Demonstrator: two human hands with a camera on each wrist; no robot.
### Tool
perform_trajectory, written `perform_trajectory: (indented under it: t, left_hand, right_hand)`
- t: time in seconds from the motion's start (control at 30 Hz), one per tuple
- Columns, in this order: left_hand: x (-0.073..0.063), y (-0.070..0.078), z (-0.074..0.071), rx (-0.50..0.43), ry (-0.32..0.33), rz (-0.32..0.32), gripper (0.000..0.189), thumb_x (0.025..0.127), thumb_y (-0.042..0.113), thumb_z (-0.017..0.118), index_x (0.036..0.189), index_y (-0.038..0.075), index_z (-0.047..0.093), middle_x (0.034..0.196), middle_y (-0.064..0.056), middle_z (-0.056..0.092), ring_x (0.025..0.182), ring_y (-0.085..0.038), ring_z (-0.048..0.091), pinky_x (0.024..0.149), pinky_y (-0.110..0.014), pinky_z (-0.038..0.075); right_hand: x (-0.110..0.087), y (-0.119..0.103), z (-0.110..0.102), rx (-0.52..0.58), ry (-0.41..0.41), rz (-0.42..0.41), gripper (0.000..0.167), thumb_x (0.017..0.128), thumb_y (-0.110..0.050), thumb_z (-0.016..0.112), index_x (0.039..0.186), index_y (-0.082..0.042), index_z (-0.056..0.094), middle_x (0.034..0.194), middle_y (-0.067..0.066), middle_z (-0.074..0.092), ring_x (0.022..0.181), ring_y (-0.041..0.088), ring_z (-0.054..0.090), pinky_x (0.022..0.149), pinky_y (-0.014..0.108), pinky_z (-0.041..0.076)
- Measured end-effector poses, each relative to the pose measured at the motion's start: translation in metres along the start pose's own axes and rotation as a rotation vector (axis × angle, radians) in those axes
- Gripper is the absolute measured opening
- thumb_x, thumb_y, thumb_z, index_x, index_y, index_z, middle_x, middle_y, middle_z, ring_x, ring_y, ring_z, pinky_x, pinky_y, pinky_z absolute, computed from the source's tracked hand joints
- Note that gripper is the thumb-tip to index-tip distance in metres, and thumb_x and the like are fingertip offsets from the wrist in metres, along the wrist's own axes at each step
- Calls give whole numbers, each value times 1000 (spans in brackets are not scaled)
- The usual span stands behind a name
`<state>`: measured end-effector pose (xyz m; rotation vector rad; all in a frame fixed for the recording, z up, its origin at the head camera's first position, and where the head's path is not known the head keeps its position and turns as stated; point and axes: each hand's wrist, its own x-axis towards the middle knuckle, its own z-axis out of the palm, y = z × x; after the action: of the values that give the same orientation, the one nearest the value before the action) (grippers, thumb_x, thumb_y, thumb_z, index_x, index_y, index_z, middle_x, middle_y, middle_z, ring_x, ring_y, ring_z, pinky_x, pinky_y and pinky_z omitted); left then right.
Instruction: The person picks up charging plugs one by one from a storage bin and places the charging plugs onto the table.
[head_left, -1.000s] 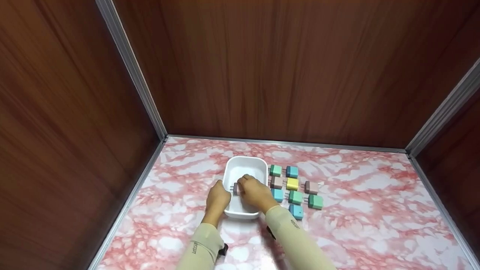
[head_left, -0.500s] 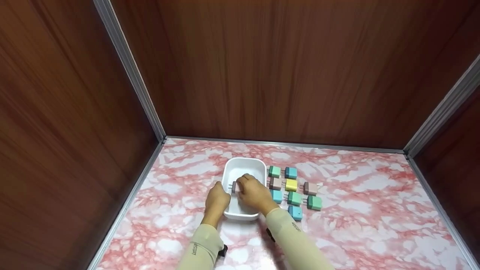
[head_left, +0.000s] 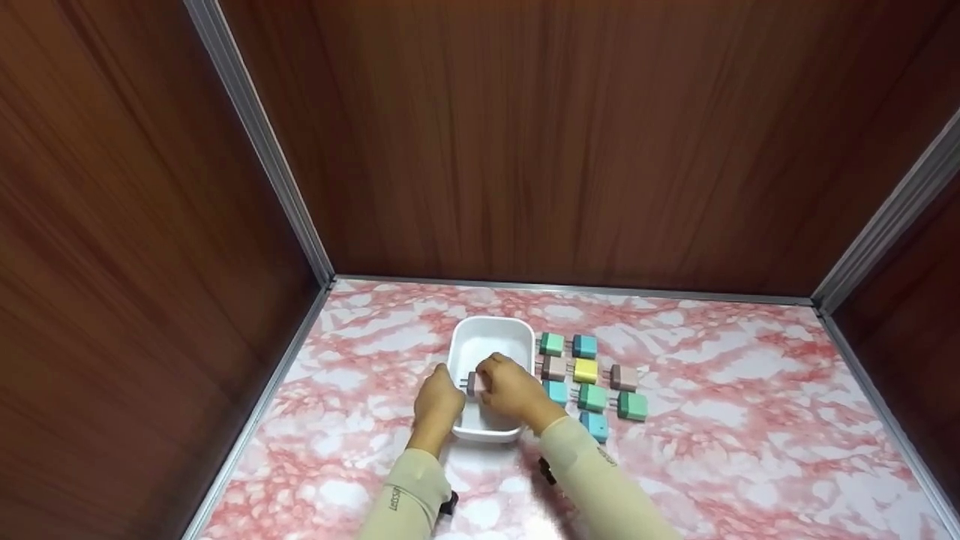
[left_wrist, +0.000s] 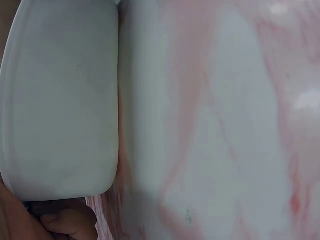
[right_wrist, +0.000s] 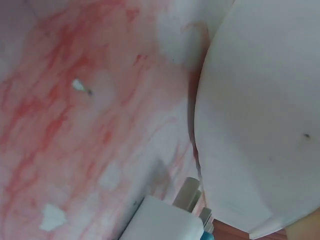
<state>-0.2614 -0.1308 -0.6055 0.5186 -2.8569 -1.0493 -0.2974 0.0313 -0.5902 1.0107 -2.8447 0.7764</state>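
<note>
A white rectangular tub (head_left: 491, 336) stands on the marbled tabletop in the head view. My left hand (head_left: 439, 400) grips its left wall; in the left wrist view, curled fingers (left_wrist: 70, 224) show beside the tub's outer wall (left_wrist: 65, 105). Reaching over the tub, my right hand (head_left: 515, 390) pinches a pinkish-grey plug adapter (head_left: 474, 383), whose two prongs point left. Part of that adapter is hidden behind the fingers. The right wrist view shows the tub's outer wall (right_wrist: 255, 110) and the edge of my right hand (right_wrist: 306, 227).
Several plug adapters lie in loose rows right of the tub, among them a yellow adapter (head_left: 586, 371), a green adapter (head_left: 632, 406) and a blue adapter (head_left: 594, 427). One adapter (right_wrist: 162, 220) shows low in the right wrist view. Wood-patterned panels (head_left: 570, 142) enclose the tabletop (head_left: 757, 420).
Hardly anything differs. My right hand and the pinched adapter have shifted very slightly toward me; my left hand stays on the tub's wall.
</note>
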Motion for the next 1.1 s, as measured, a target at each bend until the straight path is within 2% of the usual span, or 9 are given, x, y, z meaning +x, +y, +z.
perform_trajectory:
  t: [0.1,0.3,0.4,0.63,1.1]
  left_hand:
    - [-1,0,-1,11,-7,-9,64,85,4,65,147,-2,49,126,-22,68,116,-39,66,95,-52,52]
    - [-2,2,-3,9,-48,-28,66,89,4,65,152,-2,43,137,-21,63,113,-35,66,89,-48,54]
    - [-2,2,-3,15,-55,-36,67,91,4,64,153,-2,41,140,-21,61,116,-35,66,91,-47,54]
    - [-3,3,-1,54,1,-10,58,88,5,64,144,-1,51,125,-21,68,119,-38,64,98,-53,50]
    - [-2,1,0,39,-1,-6,63,86,3,63,147,-2,48,128,-21,67,120,-40,64,100,-53,50]
  right_hand:
    - [-3,0,-3,30,18,-13,35,83,-12,78,115,-4,68,100,3,61,88,15,57,85,37,54]
    - [-12,3,-12,69,42,-10,35,82,-10,78,115,-3,68,101,5,61,89,17,57,86,38,53]
    - [-16,5,-15,89,42,-6,35,82,-9,78,115,-2,68,102,5,61,90,17,56,85,39,53]
    - [-25,6,-24,137,36,6,37,82,-7,78,117,-3,68,102,4,61,90,17,56,86,39,53]
    - [-38,4,-39,147,52,-26,37,82,-6,77,117,-3,68,102,4,61,94,25,61,86,41,53]
